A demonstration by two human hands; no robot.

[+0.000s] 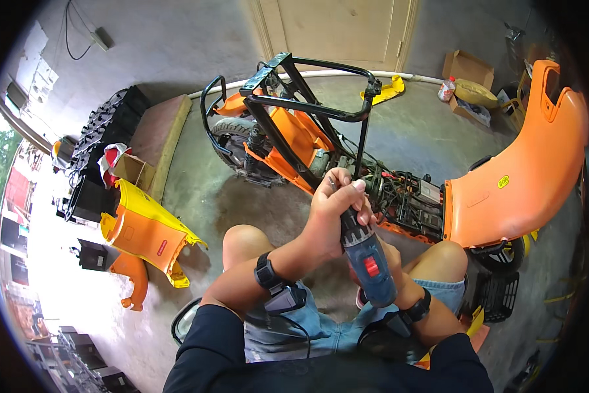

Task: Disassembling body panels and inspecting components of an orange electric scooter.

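Yellow oval sticker (503,181) on orange panel (522,175), blue drill (375,283) in right hand (391,255)

**Dazzling at the left, dim toward the right**

Lit by daylight from the far left, past green foliage (2,150); overexposed to white across the grey concrete floor (75,288) there, with detail washed out. Softer in the middle, darkly shadowed under the orange-panelled motor vehicle with the black tubular frame (409,196). Fairly crisp on the blue-grey cylindrical power drill (372,272). Bowed by the fisheye along the long white wall pipe (406,77), colour-fringed at the left edge, black around the rim.
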